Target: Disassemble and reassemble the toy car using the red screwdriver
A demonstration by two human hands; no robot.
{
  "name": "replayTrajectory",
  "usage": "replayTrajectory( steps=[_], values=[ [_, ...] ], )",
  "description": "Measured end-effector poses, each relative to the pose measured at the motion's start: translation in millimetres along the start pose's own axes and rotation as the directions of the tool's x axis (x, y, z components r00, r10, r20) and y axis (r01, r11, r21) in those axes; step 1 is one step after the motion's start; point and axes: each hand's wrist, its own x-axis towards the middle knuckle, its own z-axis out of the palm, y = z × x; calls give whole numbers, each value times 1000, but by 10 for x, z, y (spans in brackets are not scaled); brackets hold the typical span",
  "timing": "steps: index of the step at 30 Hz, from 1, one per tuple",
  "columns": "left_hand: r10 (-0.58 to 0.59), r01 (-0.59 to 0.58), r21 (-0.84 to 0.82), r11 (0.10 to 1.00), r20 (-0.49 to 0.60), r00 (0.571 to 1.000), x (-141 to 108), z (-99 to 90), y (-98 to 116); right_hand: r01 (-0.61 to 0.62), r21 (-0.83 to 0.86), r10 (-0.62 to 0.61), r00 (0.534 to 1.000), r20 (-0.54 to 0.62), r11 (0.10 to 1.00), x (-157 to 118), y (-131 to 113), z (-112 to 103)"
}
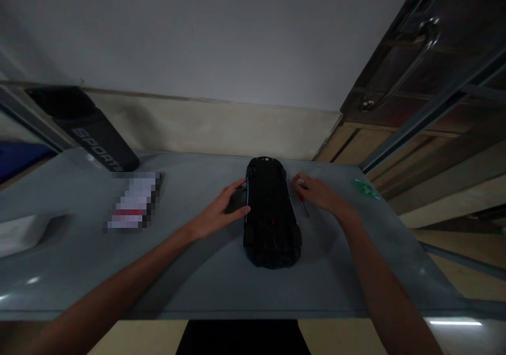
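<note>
A black toy car (272, 207) lies upside down on the grey table, its underside and wheels facing up. Against its left side rest the fingertips and thumb of my left hand (221, 210), which are spread apart and not wrapped round it. Just right of the car, my right hand (312, 190) is closed with bent fingers on a small screwdriver (302, 199). Its red handle is partly hidden by the fingers, and the thin shaft points down toward the tabletop. A small red spot shows on the car's underside.
On the table (205, 286), a black bottle marked SPORT (100, 138) stands at the back left. Near it lies a blurred-out phone-like rectangle (136, 199). A white object (21, 233) is at the left edge, a green piece (367, 189) at the right. A wall (217, 128) rises behind.
</note>
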Motion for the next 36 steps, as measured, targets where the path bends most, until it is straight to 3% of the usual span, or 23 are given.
replayTrajectory(
  steps=[9,23,31,34,36],
  values=[
    [2,-2,-19,1000,11,1000,4,-7,23,-39,-81,36,998,-43,996,37,30,43],
    [14,-14,-47,999,7,1000,11,-4,16,38,-66,-47,989,-137,997,10,49,71],
    [3,-3,-56,998,9,1000,10,0,50,-79,-58,74,994,-84,995,54,-64,41],
    [-3,4,-50,999,10,1000,13,-2,47,-93,68,106,968,-229,993,-82,-285,-183],
    [-6,7,-45,999,7,1000,16,-2,39,-38,209,136,868,-478,977,-297,-472,-370]
  ],
)
